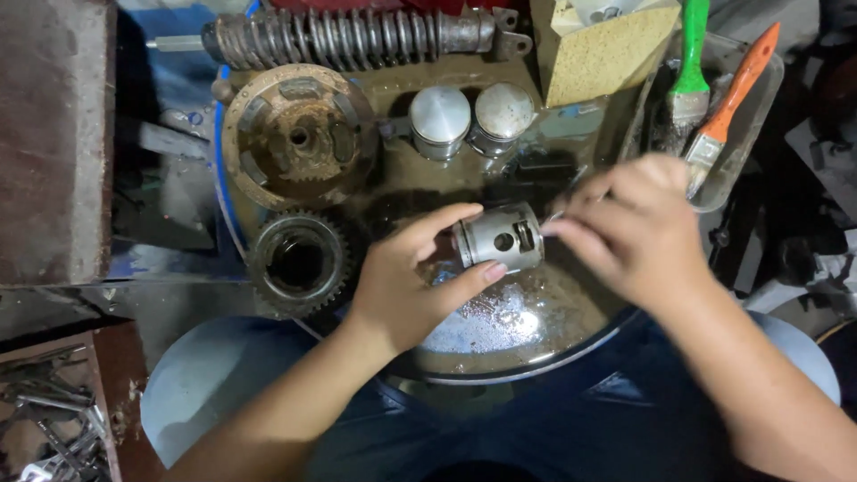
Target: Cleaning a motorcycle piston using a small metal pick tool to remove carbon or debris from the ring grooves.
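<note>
A silver metal piston (500, 237) lies on its side in my left hand (412, 281), pinched between thumb and fingers above a round oily drum top (500, 344). My right hand (636, 228) is at the piston's open end, fingertips pinched together on something small and thin that I cannot make out. Two more silver pistons (470, 119) stand upright behind, near the drum's far edge.
A rusty round clutch part (297, 134) and a toothed gear (297, 261) lie at the left. A coil-spring shock absorber (353, 37) lies across the back. A clear tub (748, 125) at the right holds a green brush (688, 67) and an orange brush (732, 98). A tan block (600, 49) sits behind.
</note>
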